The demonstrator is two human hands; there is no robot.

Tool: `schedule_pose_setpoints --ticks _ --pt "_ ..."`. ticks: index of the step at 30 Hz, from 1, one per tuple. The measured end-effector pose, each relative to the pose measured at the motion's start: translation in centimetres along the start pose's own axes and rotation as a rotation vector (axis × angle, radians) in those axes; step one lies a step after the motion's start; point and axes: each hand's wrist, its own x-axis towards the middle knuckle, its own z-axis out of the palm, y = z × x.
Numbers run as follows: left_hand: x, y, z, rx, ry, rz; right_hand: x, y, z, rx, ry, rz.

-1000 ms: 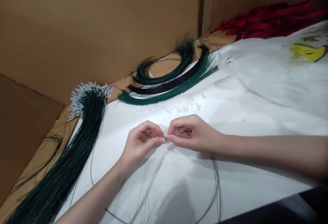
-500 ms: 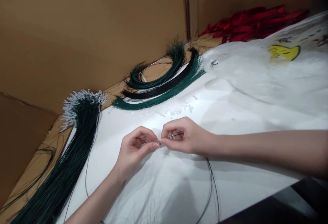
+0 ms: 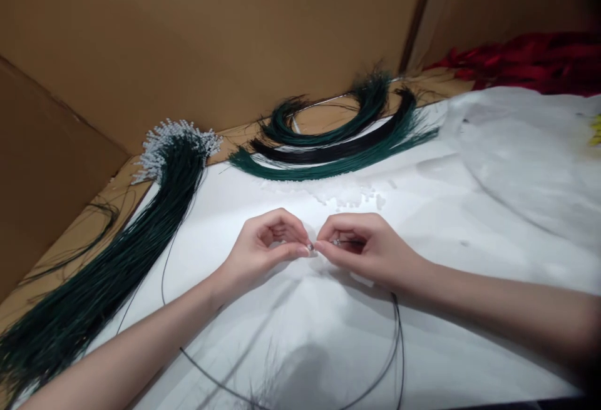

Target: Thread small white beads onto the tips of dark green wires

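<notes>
My left hand (image 3: 267,248) and my right hand (image 3: 364,248) meet fingertip to fingertip over the white sheet (image 3: 469,222). Both are closed in a pinch on the ends of a thin dark cord (image 3: 397,335) that loops down toward the near edge. A tiny clear bead (image 3: 310,247) sits between the fingertips. The right hand also holds a short metal pin-like piece. Loose clear beads (image 3: 347,194) lie scattered just beyond the hands.
A long bundle of dark green cords with clear bead tips (image 3: 154,210) lies at the left. Curved green and black cord bundles (image 3: 338,147) lie at the back. Cardboard walls (image 3: 211,41) stand behind. Red ribbons (image 3: 526,62) and a clear plastic bag (image 3: 530,153) are at the right.
The view has shifted, so everything sits further right in the picture. My hands stay pinched together on the cord ends in the same way.
</notes>
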Motion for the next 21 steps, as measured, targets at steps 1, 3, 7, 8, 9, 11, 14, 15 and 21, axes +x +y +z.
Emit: schedule_pose_setpoints --ticks 1,3,7,8,9,11,14,15,21 --pt "-0.01 -0.04 0.02 -0.001 0.004 0.000 -0.01 -0.02 -0.01 -0.007 0.000 -0.004" --pt "-0.04 -0.08 0.04 0.003 0.013 0.000 -0.04 -0.09 -0.03 -0.014 -0.001 -0.011" --pt "-0.05 -0.06 -0.04 -0.002 0.016 0.007 -0.09 -0.27 0.00 -0.006 -0.007 -0.004" --pt "-0.03 -0.06 -0.06 -0.006 0.015 0.010 -0.11 -0.31 0.02 -0.008 -0.007 0.000" --pt "-0.02 -0.08 -0.07 -0.010 0.015 0.014 -0.12 -0.34 0.03 -0.015 -0.005 0.002" --pt "-0.01 -0.13 -0.07 -0.015 0.013 0.022 -0.14 -0.39 0.07 -0.042 -0.003 -0.003" --pt "-0.04 -0.23 -0.03 -0.020 0.003 0.041 -0.18 -0.45 0.13 -0.096 0.005 -0.022" --pt "-0.07 -0.26 -0.03 -0.019 0.002 0.044 -0.20 -0.47 0.15 -0.113 0.009 -0.029" --pt "-0.14 -0.22 -0.03 0.012 0.007 0.051 -0.33 -0.58 0.23 -0.182 0.030 -0.065"
